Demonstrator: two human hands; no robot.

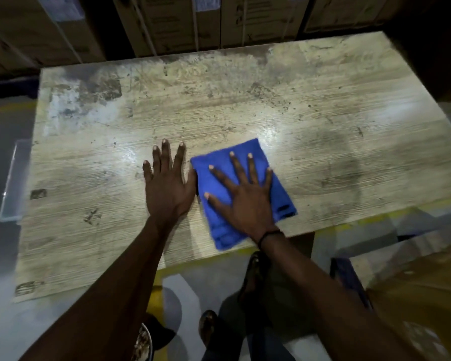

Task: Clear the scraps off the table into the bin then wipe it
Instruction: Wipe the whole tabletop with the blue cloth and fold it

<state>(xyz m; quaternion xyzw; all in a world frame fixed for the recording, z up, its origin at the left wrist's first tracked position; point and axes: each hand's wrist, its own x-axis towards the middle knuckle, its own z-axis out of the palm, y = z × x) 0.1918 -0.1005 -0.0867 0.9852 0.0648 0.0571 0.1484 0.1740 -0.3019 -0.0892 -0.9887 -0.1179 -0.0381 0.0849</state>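
Head view: folded blue cloth (241, 188), perhaps towelling.

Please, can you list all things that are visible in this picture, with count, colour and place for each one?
table: one, pale worn wood grain with dark stains, centre of view.
cloth: one, blue, folded, flat at the table's near edge.
cardboard boxes: several, brown, stacked behind the table.
clear container: one, see-through, beside the table's left edge.
floor: grey, with yellow marking under the table's near edge.
left hand: flat on the table, fingers straight, beside the cloth.
right hand: fingers spread, pressing on the cloth; dark band at the wrist.
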